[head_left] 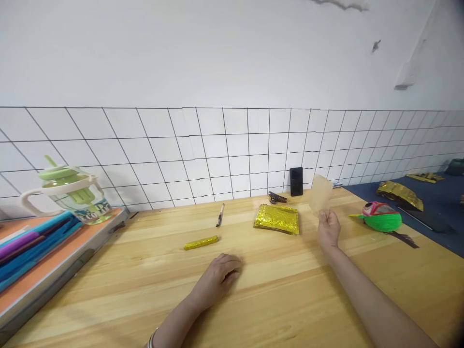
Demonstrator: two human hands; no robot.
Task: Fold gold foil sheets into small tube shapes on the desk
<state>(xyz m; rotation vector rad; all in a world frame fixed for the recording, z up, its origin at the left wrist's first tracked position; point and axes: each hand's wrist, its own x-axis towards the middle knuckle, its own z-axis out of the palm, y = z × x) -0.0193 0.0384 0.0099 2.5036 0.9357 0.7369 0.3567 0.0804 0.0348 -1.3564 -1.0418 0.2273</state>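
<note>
My right hand (329,227) pinches a thin, pale beige sheet (320,193) by its lower edge and holds it upright over the back right of the table. It looks like paper or thin card, slightly see-through. My left hand (218,279) rests on the wood with its fingers loosely curled in, and nothing shows in it. A flat packet in shiny gold foil (277,219) lies between the hands, farther back. Beyond my left hand is a slim gold foil-wrapped stick (200,242). A pen (220,215) lies behind that stick.
Against the tiled wall leans a black phone (296,181), beside a dark hair clip (277,197). A green and pink toy bird (382,217) sits at right. Gold foil pieces (399,194) lie on dark blue cloth. At left, a lidded cup (74,193) and pipe cleaners (32,249) top a box.
</note>
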